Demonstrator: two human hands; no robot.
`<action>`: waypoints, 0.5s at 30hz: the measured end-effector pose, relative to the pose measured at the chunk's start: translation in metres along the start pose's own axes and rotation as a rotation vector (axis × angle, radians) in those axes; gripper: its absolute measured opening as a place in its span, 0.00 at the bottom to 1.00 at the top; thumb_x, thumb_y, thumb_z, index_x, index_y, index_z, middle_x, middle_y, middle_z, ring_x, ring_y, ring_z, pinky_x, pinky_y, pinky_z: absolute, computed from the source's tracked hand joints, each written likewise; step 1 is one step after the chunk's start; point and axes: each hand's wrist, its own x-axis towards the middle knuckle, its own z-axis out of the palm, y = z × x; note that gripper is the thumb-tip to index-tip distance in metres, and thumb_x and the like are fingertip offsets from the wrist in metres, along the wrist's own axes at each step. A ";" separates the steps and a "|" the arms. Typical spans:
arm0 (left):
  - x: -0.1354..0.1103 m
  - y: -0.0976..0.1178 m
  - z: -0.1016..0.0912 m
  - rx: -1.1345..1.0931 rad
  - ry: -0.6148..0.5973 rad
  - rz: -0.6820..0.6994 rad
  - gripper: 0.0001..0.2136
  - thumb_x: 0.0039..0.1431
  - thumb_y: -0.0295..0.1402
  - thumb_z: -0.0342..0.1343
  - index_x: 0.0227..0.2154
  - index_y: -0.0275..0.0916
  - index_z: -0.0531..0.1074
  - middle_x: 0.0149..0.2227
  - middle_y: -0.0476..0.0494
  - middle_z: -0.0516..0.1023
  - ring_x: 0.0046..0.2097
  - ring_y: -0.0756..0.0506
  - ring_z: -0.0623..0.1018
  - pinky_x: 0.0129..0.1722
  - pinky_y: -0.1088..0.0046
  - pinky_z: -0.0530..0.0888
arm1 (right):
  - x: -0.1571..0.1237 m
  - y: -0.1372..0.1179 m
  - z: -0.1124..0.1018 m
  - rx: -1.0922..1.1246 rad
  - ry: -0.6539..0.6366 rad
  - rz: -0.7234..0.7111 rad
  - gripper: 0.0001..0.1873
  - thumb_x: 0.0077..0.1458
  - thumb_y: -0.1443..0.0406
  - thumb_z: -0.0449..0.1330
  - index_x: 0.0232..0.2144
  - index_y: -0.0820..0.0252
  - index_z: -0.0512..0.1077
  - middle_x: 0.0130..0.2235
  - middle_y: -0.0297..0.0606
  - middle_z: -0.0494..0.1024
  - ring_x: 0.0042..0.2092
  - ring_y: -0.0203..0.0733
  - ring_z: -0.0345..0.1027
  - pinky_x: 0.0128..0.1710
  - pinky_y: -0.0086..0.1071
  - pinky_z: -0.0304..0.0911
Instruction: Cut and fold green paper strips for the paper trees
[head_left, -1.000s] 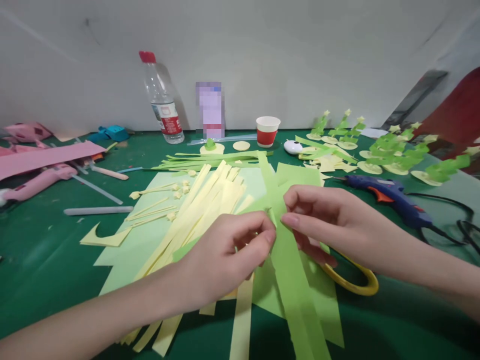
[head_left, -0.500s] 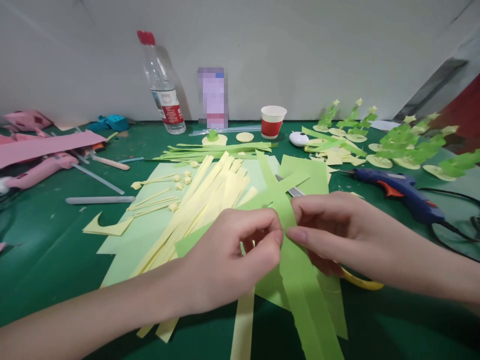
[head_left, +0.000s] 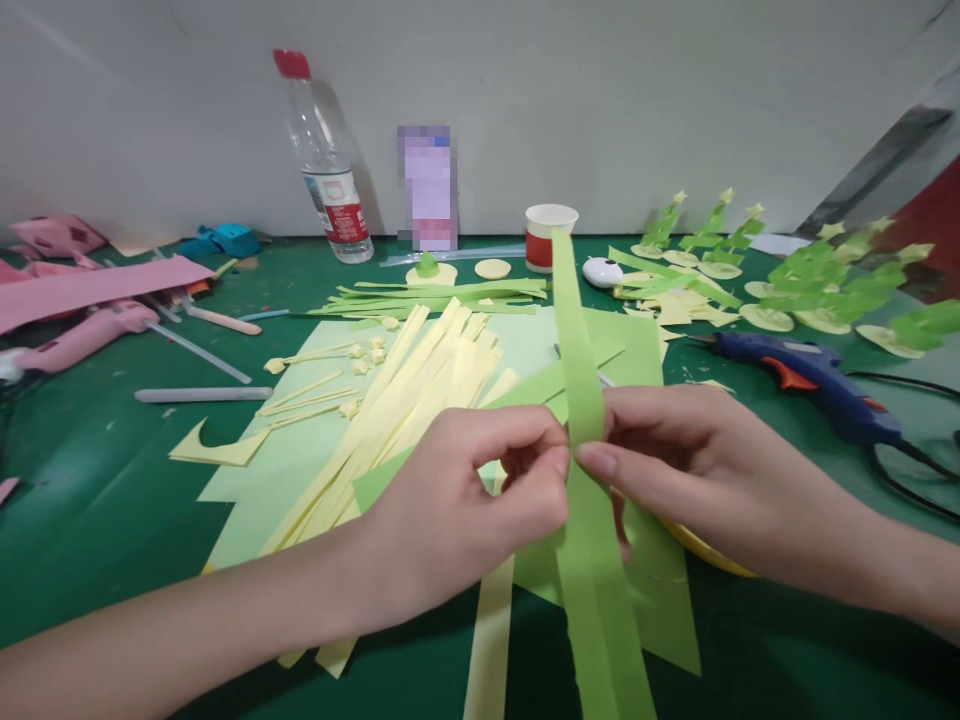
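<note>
A long green paper strip (head_left: 589,540) with a lengthwise crease runs upright between my hands. My left hand (head_left: 487,490) pinches its left edge between thumb and fingertips. On the other edge, my right hand (head_left: 690,470) grips it, thumb in front and fingers behind. The strip's upper end overlaps the paper cup in view. Behind the strip are green paper sheets (head_left: 660,610) and the mostly hidden scissors, whose yellow handle (head_left: 709,550) shows below my right hand. A pile of pale yellow paper strips (head_left: 405,430) lies left of my hands.
At the back stand a plastic bottle (head_left: 330,190), a phone (head_left: 427,190) and a red-and-white paper cup (head_left: 538,250). On the right lie a blue glue gun (head_left: 810,380) and several green paper plants (head_left: 832,280). A pink glue gun (head_left: 90,340) is at left.
The green strip has swung more upright, its upper end now rising in front of the cup. Both hands keep their pinch on it. The right hand has shifted slightly, hiding more of the scissors.
</note>
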 end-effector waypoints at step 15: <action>0.004 -0.001 0.000 -0.100 0.094 -0.005 0.10 0.58 0.28 0.43 0.21 0.39 0.60 0.19 0.57 0.62 0.23 0.55 0.65 0.24 0.82 0.63 | 0.004 0.004 0.003 0.200 0.114 -0.025 0.15 0.51 0.61 0.57 0.18 0.59 0.59 0.18 0.27 0.62 0.21 0.30 0.65 0.20 0.22 0.65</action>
